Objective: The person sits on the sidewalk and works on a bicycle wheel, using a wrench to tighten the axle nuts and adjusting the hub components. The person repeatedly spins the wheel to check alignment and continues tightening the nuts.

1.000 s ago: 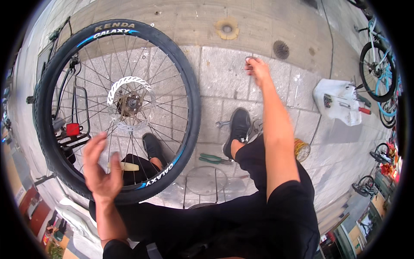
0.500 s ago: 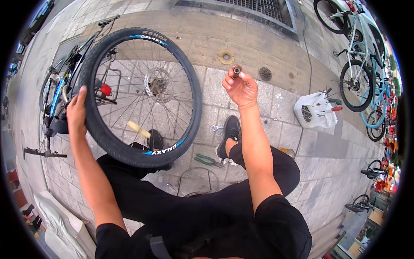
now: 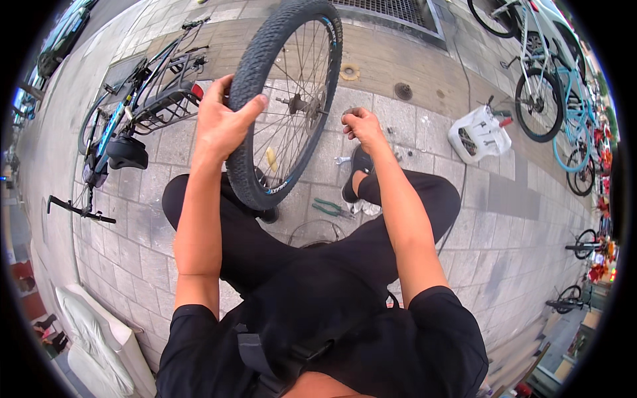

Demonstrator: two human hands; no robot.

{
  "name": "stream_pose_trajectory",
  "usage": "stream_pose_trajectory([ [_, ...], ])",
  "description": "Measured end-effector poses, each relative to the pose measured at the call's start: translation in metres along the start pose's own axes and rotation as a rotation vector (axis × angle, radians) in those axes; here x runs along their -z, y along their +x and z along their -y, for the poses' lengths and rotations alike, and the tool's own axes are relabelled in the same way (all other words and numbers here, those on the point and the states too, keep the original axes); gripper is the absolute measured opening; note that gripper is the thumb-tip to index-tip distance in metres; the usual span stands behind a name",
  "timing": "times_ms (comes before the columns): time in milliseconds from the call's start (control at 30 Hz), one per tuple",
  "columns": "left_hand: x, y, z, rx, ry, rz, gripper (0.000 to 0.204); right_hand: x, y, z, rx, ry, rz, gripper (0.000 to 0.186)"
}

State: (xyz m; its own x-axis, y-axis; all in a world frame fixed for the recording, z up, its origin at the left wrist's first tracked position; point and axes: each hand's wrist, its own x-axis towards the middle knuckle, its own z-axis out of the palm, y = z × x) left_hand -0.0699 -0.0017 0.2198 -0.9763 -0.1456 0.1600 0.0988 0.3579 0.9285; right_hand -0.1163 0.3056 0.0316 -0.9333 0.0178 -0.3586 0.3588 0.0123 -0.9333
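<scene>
My left hand (image 3: 224, 129) grips the black tread of a bicycle wheel (image 3: 257, 66), which stands upright over my left leg, turned almost edge-on. Its hub (image 3: 296, 104) and spokes face my right hand (image 3: 360, 125), whose fingers are curled on a small metal part, partly hidden, just right of the wheel. Green-handled pliers (image 3: 326, 207) lie on the paving between my feet, with a wrench (image 3: 342, 160) by my right shoe (image 3: 359, 159). A pale yellow object (image 3: 271, 158) shows behind the spokes.
A bicycle with rack (image 3: 109, 139) lies on its side at left. A white plastic container (image 3: 479, 149) with tools is at right, near parked bicycles (image 3: 539, 99). A grate (image 3: 391, 13) is at the top, a pale padded object (image 3: 99, 335) at lower left.
My left hand has taken hold of the tire and swung the wheel up and round, from face-on to nearly edge-on. My right hand has turned and lowered slightly beside it.
</scene>
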Motion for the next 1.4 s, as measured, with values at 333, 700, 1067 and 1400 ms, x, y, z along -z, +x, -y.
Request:
stream_pose_trajectory([
  [333, -0.032, -0.039, -0.047, 0.095, 0.112, 0.074, 0.083, 0.0, -0.035, -0.058, -0.018, 0.072, 0.074, 0.031],
  [700, -0.01, -0.016, 0.006, 0.391, -0.231, 0.23, 0.049, 0.021, -0.025, -0.072, -0.02, 0.079, 0.128, 0.033],
  [1067, -0.108, 0.0, 0.234, 0.754, -0.64, 0.366, 0.032, 0.013, -0.015, -0.037, -0.054, -0.189, 0.191, 0.033],
  [1400, -0.109, -0.03, 0.26, 0.808, -0.991, 0.27, 0.037, 0.004, -0.004, -0.056, 0.064, -0.138, 0.178, 0.03],
])
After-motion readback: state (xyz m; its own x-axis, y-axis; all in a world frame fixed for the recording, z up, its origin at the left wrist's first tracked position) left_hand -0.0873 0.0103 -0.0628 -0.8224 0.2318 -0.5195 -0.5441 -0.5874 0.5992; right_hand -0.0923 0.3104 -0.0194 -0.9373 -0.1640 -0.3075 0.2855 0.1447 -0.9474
